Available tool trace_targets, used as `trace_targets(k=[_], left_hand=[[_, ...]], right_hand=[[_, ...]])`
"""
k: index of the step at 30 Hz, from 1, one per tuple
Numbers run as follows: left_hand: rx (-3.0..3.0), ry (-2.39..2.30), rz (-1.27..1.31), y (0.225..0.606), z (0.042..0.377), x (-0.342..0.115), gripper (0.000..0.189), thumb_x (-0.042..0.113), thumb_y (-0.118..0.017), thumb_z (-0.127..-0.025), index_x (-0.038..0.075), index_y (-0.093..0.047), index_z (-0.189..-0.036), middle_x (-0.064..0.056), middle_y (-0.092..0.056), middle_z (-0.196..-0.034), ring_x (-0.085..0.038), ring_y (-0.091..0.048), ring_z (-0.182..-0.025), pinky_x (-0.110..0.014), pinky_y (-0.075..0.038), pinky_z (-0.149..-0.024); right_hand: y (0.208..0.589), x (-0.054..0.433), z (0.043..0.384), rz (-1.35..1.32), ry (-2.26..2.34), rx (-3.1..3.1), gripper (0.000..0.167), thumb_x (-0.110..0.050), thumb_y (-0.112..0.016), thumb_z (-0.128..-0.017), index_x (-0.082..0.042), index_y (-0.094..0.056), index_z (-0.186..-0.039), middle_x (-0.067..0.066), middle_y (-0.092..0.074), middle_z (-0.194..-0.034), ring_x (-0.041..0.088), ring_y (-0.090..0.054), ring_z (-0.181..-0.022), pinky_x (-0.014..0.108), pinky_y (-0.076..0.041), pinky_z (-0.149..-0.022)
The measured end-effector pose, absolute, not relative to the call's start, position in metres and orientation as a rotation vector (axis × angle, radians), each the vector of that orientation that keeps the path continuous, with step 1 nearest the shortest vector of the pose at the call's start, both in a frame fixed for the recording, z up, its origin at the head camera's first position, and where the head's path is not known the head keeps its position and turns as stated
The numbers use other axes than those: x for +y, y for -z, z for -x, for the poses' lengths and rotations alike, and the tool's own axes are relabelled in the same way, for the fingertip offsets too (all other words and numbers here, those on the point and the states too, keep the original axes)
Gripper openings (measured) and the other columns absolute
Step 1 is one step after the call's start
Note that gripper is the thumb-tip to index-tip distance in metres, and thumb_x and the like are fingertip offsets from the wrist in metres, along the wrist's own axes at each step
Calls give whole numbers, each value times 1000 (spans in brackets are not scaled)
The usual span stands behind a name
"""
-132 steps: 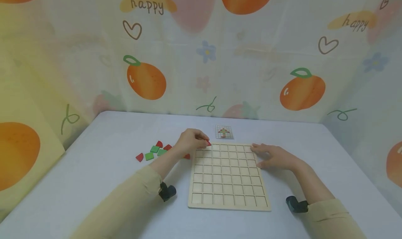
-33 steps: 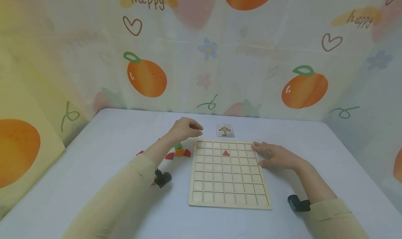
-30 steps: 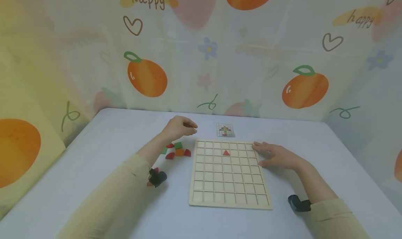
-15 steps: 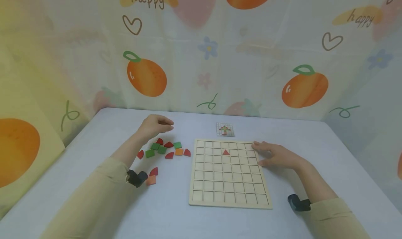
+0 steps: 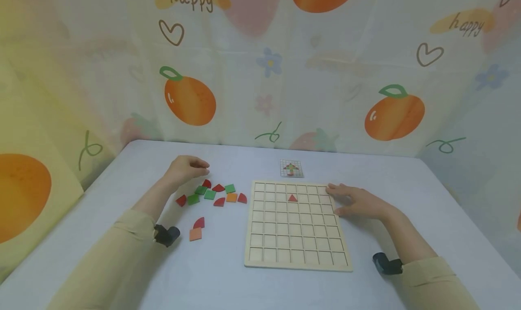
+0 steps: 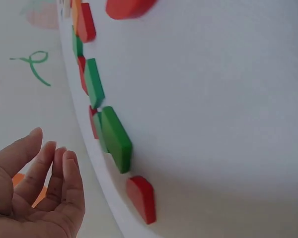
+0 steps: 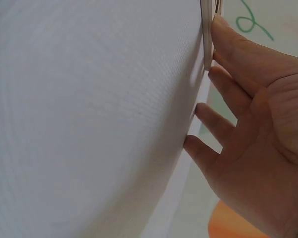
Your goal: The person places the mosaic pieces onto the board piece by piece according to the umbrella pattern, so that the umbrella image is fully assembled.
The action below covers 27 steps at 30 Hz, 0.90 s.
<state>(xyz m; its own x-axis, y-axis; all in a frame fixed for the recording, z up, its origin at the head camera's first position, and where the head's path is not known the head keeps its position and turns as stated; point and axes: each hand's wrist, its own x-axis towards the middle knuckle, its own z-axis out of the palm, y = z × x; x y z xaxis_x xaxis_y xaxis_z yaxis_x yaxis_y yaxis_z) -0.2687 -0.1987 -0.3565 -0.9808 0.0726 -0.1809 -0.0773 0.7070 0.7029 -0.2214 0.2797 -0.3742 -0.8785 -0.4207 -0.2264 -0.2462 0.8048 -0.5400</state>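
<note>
The pale grid board (image 5: 283, 243) lies flat on the white table (image 5: 228, 287), with a red triangle (image 5: 292, 198) in the middle column of its second row from the far edge. The right hand (image 5: 356, 201) is at the board's right edge, fingers extended and touching its rim; it looks unclenched, though from these angles I can't be sure whether it also grips the rim lightly.

The left hand (image 5: 185, 169) hovers well to the left of the board, released, its fingers softly bent and the thumb apart from them. Between it and the board, partly in the way, lies a loose scatter: red quarter-circles such as the one nearest the board (image 5: 242, 198), an orange square (image 5: 231, 197) just beside that, and green squares, the leftmost of them (image 5: 193, 200) next to another red quarter-circle (image 5: 181, 200).

Also left of the board but closer to the person, a red quarter-circle (image 5: 199, 222) sits at a second orange square (image 5: 196, 234), near the black wrist device (image 5: 167, 235). A pattern card (image 5: 291, 168) lies just beyond the board's far edge; behind it hangs a fruit-print cloth (image 5: 236, 106).
</note>
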Motion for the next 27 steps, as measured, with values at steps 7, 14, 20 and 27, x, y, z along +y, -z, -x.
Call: trace_targets(k=[7, 14, 20, 27], left_hand=[[2641, -1084, 38, 371, 272, -206, 41, 26, -62, -96, 10, -59, -133, -18, -55, -138, -35, -47, -127, -43, -52, -100], [2652, -1030, -15, 376, 269, -202, 43, 23, -67, -93, 9, -60, -133, -18, -59, -132, -32, -54, -119, -36, -54, -93], [2708, -970, -41, 378, 268, -198, 43, 19, -69, -91, 6, -61, -132, -20, -61, -129, -32, -56, -116, -34, -56, -90], [2728, -954, -67, 380, 268, -197, 40, 18, -68, -92, 5, -62, -129, -20, -61, -128, -33, -54, -115, -39, -54, -94]], right_hand=[[374, 280, 222, 525, 735, 2654, 72, -36, -72, -86, -11, -45, -148, 12, -34, -160, 46, -19, -150, 68, -17, -117], [375, 280, 222, 519, 736, 2655, 72, -35, -73, -86, -12, -45, -148, 10, -34, -161, 45, -17, -151, 67, -16, -118], [375, 280, 222, 509, 737, 2649, 72, -33, -73, -86, -11, -45, -148, 11, -33, -161, 46, -17, -151, 68, -16, -118], [375, 280, 222, 497, 748, 2647, 72, -33, -73, -86, -12, -45, -148, 10, -33, -161, 45, -16, -152, 67, -15, -118]])
